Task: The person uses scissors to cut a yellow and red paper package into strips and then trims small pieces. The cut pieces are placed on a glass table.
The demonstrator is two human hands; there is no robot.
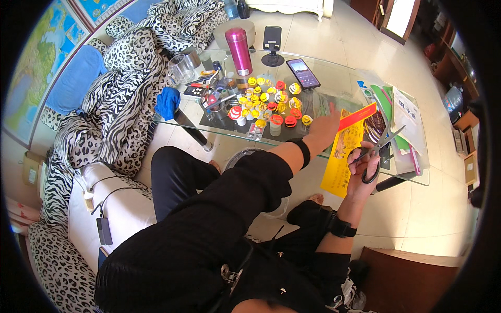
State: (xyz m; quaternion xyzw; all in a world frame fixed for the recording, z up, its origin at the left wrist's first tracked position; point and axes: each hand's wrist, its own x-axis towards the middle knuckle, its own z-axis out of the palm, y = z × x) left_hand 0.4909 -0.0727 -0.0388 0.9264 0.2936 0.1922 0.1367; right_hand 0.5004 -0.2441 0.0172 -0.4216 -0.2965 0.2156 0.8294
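My left hand (323, 127) reaches over the table's front edge, its fingers at the left end of a red paper strip (358, 116); the fingertips are blurred and partly hidden. The strip crosses a yellow printed paper sheet (338, 164), which extends past the glass edge toward me. In my right hand (362, 172) is a pair of scissors (381, 146) with black handles. The scissor blades are spread and point away to the right, beside the yellow sheet.
On the glass table (235, 135) stand many small yellow- and red-topped containers (258, 99), a pink thermos (239, 51), a glass mug (182, 68) and a phone stand (273, 45). A phone (303, 73) lies behind my left hand. Papers (409, 117) cover the right end, with a pink-handled tool (414, 159).
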